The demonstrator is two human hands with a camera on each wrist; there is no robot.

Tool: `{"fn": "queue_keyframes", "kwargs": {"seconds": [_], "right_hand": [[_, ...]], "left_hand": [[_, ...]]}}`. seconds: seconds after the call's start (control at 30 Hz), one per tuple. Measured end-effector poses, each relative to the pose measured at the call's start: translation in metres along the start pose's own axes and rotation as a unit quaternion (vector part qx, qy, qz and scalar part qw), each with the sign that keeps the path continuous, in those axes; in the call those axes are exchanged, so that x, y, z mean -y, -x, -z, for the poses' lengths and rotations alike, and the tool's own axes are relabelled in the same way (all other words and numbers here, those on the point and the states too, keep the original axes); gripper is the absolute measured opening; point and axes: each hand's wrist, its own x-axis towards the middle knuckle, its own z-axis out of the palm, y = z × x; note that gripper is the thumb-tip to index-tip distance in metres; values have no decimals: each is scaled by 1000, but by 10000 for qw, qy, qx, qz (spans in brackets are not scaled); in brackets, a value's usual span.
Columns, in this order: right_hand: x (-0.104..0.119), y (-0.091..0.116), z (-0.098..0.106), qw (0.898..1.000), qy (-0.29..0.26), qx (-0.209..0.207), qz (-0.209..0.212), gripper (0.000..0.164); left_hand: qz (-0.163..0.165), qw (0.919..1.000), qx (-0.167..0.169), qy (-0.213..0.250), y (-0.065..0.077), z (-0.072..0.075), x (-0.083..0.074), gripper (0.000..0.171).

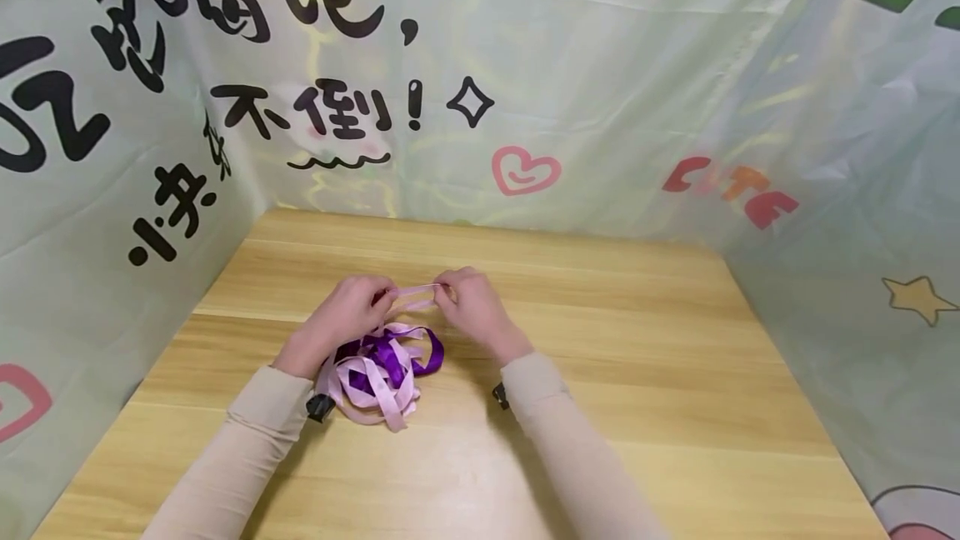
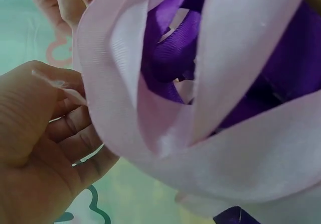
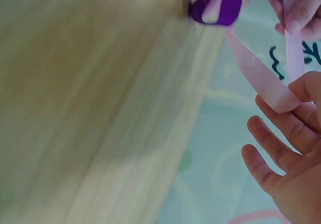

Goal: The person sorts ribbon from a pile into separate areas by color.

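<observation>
A loose heap of pale pink ribbon [image 1: 386,397] and purple ribbon [image 1: 387,358] lies tangled on the wooden table, below and between the forearms. Above its far side, my left hand [image 1: 358,304] pinches a pink strand, and a frayed end [image 2: 62,86] sticks out by its thumb in the left wrist view. My right hand [image 1: 472,307] pinches the pink strand [image 3: 263,85] between thumb and forefinger, the other fingers spread. Two pink lengths run between the hands. In the left wrist view, ribbon loops fill most of the picture.
The wooden table [image 1: 637,373] reaches back to printed cloth walls [image 1: 600,90] on three sides. A small black clip-like piece [image 1: 320,407] shows at the left wrist, another dark piece [image 1: 500,395] at the right wrist.
</observation>
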Motion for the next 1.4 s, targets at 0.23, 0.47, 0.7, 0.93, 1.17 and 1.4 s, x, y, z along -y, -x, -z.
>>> {"fn": "queue_keyframes", "kwargs": {"seconds": [0.23,0.47,0.7,0.93,1.17,1.4], "right_hand": [[-13,0,20,9995,-89,-148,-273,22],[-25,1,37,9981,159,-414,-416,22],[-34,4,51,9931,213,-750,-880,26],[-47,7,64,9876,212,-1020,-1177,29],[-60,9,78,9828,402,-1202,-1341,29],[-72,15,97,9784,288,-1163,-1686,33]], "left_hand": [[236,9996,-151,-45,-1,11,-2,19],[315,9990,-299,-121,0,18,3,22],[389,9981,-472,-54,1,23,7,23],[591,9968,-530,-28,3,31,12,22],[661,9962,-573,-4,6,38,19,23],[834,9945,-601,200,5,46,26,25]]}}
